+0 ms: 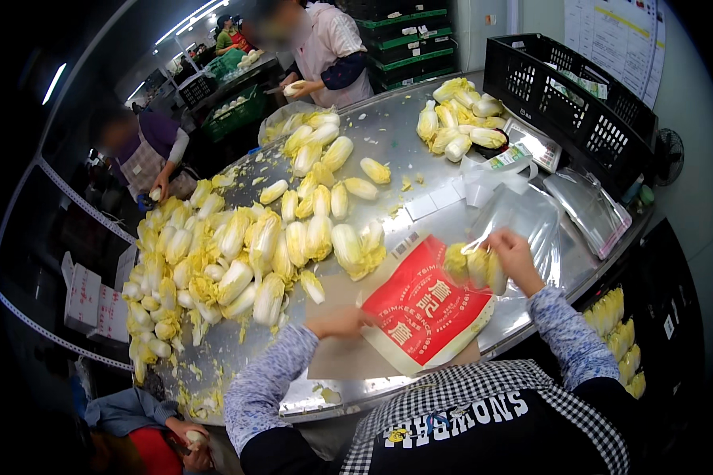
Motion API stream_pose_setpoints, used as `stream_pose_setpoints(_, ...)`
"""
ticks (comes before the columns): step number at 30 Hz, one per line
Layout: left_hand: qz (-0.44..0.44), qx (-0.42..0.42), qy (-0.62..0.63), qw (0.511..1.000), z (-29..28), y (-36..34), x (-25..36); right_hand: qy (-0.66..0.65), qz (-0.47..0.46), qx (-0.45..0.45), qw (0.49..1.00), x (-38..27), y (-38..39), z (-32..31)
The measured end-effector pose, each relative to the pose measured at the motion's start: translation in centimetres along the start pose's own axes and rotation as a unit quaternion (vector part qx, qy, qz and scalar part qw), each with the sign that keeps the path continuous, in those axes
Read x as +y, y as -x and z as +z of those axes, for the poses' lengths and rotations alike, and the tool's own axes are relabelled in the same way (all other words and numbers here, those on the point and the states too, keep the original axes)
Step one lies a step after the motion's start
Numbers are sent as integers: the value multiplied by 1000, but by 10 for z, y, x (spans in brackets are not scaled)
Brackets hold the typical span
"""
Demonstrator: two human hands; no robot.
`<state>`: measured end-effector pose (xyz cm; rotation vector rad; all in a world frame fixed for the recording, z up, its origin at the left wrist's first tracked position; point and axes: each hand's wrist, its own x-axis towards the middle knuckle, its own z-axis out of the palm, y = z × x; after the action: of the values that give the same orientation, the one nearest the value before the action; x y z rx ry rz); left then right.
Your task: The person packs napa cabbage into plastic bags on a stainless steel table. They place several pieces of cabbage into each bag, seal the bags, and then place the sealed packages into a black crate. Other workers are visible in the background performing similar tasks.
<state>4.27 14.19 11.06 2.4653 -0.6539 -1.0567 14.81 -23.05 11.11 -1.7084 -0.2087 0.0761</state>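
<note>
a metal table [404,131] is filling most of the view. a big pile of yellow-white cabbages [238,237] is spreading over its l side, loose, so most of the bagging is probably remaining. a blk crate [547,87] is standing at the far r corner, & a smaller cabbage cluster [455,119] is sitting nr it; can't tell if those are bagged.

a red printed sheet [428,301] is lying in front of the person, partly over brown cardboard [337,348]. a clear bag [523,214] is spreading past its r edge. a few small cabbages [477,267] are resting over the sheet's upper r part, nr the r hand; they're seemingly going in the bag, so this pack is looking part-done, not finished.

r hand [515,257] is pinching the clear film narrowly, right by those cabbages. l hand [337,321] is blurring at the sheet's l edge; can't tell if it's gripping.
</note>
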Motion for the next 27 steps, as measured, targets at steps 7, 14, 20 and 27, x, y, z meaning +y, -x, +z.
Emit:
stream_pose_setpoints(7,-58,337,-331,880,-157,-67,-111,343,-222,-329,851,43,53,63)
stream_pose_setpoints(14,-108,207,-472,850,-174,-177,-196,220,52,-312,923,17,55,94)
stream_pose_setpoints(20,-130,281,-391,867,-188,-166,-203,430,-95,-395,806,68,70,149)
stream_pose_setpoints(27,22,604,422,675,-166,-143,-205,418,-182,-404,793,97,76,155)
